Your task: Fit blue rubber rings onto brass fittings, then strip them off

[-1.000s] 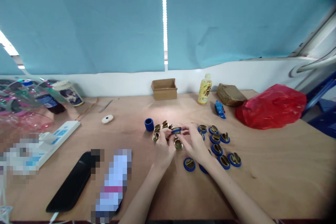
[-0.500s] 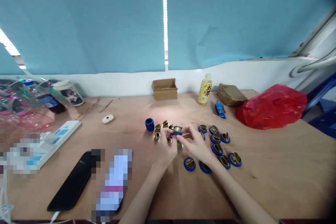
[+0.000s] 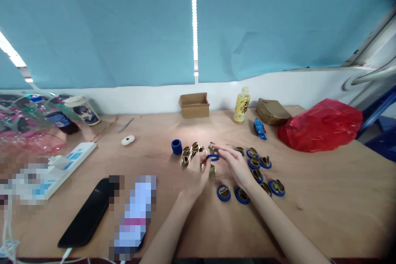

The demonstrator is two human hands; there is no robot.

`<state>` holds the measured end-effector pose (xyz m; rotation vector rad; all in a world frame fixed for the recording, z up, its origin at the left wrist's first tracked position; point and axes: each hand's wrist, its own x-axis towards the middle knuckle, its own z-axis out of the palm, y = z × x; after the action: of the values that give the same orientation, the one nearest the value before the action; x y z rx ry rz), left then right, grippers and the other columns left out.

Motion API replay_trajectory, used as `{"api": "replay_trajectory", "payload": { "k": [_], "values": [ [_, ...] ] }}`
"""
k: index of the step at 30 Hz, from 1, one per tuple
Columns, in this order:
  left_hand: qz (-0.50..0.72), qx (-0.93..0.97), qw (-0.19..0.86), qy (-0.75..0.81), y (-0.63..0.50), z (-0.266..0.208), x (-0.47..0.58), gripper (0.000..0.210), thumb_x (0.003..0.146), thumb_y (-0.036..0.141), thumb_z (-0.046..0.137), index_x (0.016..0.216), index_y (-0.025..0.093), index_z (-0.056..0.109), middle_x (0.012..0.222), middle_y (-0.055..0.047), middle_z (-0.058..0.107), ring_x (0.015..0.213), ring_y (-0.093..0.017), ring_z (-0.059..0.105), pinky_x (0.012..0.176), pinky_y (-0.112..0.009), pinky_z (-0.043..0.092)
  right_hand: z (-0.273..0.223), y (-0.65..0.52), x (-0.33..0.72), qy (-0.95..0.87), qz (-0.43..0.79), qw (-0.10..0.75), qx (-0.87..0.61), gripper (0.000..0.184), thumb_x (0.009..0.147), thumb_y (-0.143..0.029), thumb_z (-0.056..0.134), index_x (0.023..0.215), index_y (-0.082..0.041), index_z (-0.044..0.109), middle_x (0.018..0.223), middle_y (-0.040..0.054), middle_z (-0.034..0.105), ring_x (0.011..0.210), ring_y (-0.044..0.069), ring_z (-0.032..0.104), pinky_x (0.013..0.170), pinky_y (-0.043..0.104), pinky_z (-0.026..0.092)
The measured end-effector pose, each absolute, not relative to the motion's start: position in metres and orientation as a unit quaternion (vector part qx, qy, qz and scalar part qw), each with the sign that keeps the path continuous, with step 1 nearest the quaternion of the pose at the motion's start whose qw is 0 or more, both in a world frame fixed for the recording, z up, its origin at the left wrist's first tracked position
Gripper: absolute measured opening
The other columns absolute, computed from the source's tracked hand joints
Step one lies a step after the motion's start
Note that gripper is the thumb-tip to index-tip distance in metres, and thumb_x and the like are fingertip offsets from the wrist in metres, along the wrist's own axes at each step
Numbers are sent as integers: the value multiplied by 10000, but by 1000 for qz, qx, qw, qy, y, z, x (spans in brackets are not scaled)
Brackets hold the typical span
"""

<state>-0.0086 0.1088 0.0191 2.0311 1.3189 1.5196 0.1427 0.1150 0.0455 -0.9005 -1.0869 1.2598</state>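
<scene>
Blue sheeting (image 3: pixel 123 29) covers the wall above a pale wooden worktop (image 3: pixel 328 202), split by a bright strip of light (image 3: pixel 194 20). From where I stand, at the far left, clear pink and green plastic containers (image 3: pixel 18 132) crowd together, then a leaning dark-drink bottle (image 3: pixel 63 121) and a tilted printed cup (image 3: pixel 84 111). Nearer the front edge come a white power strip (image 3: pixel 77 153) and 2 oblong things: a black phone (image 3: pixel 89 216) and a bluish shape (image 3: pixel 136 216) too blurred to read. Behind them lies a small white disc (image 3: pixel 128 140). Next stands a blue cylinder (image 3: pixel 176 147), just beside loose brass pieces (image 3: pixel 194 147), with an open cardboard box (image 3: pixel 194 109) against the wall beyond. Over these pieces, the left hand (image 3: pixel 196 175) pinches a blue ring (image 3: pixel 213 159) between thumb and fingers. Close by, the right hand (image 3: pixel 236 165) has its fingers stretched toward the ring; 1 brass piece (image 3: pixel 211 147) shows at their tips, but I cannot tell whether they grip it. Around the right wrist lie brass discs with blue rims (image 3: pixel 254 163). Farther back stands an upright yellow bottle (image 3: pixel 241 106), then a blue packet (image 3: pixel 260 129), a brown parcel (image 3: pixel 273 112) and a bulging red bag (image 3: pixel 321 126).
</scene>
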Motion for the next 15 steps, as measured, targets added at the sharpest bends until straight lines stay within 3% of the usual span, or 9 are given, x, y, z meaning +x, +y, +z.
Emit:
{"api": "replay_trajectory", "payload": {
  "k": [5, 10, 15],
  "values": [
    [518, 692, 181, 469, 108, 21, -7, 158, 890, 263, 590, 1040, 212, 590, 814, -15, 693, 719, -147, 655, 678, -239, 507, 41, 121, 148, -433, 519, 619, -401, 282, 792, -321, 669, 1046, -236, 756, 1204, 70, 701, 1214, 266, 576, 1093, 463, 379],
    [571, 576, 322, 489, 117, 27, -15, 252, 907, 288, 538, 1146, 223, 582, 806, -3, 667, 670, -130, 655, 660, -233, 517, 42, 122, 148, -440, 483, 618, -438, 287, 771, -324, 672, 1027, -224, 755, 1181, 78, 705, 1165, 262, 604, 1044, 453, 433],
    [620, 431, 432, 493, 136, 31, -39, 272, 837, 278, 599, 1084, 165, 610, 860, -39, 682, 658, -135, 690, 684, -260, 551, 48, 118, 143, -479, 438, 601, -467, 280, 747, -309, 669, 995, -215, 761, 1106, 78, 724, 1038, 243, 662, 955, 407, 502]
  ]
}}
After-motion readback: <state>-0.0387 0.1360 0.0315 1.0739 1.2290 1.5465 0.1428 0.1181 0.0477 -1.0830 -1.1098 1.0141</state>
